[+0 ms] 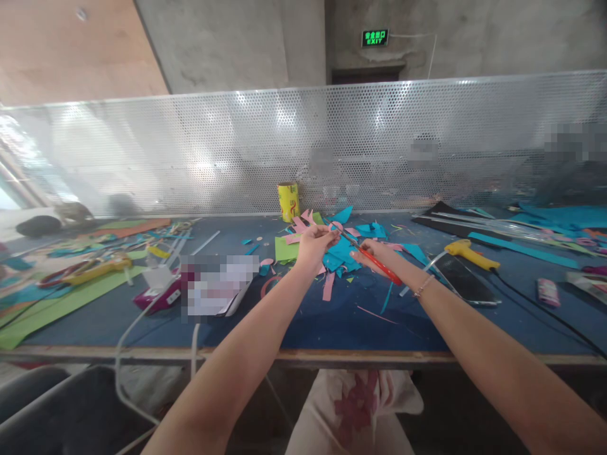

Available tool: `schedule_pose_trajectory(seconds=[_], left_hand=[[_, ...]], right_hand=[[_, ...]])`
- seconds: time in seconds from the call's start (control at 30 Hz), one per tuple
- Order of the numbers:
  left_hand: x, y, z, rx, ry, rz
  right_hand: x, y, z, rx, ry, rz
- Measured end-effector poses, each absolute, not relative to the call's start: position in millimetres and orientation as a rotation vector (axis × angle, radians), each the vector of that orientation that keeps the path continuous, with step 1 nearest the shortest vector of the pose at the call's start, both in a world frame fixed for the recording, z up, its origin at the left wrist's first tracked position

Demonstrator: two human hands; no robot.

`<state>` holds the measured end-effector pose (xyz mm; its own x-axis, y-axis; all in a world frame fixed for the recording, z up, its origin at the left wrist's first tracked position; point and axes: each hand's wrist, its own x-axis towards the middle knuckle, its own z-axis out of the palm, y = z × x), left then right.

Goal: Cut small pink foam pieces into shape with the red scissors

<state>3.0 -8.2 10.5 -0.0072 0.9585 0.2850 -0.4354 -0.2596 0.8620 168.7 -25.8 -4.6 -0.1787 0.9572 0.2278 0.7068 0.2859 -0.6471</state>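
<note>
Both arms reach out over a blue table (332,322). My right hand (377,253) is closed round the red handles of a pair of scissors (374,260), blades pointing up and left. My left hand (313,243) pinches a small pink paper piece (334,227) at the blade tips. Beneath the hands lies a heap of teal paper scraps (339,256) and pink paper scraps (300,226), with a green paper square (284,249) just left of them.
A yellow can (288,201) stands by the perforated metal screen (303,145). A yellow glue gun (467,253) and a dark phone (462,281) lie at right. Green paper sheets (52,306), a white charger (159,277) with cable and more coloured paper lie at left.
</note>
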Motion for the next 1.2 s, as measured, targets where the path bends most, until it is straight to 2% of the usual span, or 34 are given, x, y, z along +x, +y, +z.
schedule_pose_trajectory(seconds=[0.7, 1.2], left_hand=[[2, -10, 10, 1.135, 0.687, 1.582], [2, -13, 13, 1.108, 0.665, 1.542]], right_hand=[[165, -36, 5, -1.455, -2.038, 0.528], [163, -41, 10, -1.459, -1.961, 0.718]])
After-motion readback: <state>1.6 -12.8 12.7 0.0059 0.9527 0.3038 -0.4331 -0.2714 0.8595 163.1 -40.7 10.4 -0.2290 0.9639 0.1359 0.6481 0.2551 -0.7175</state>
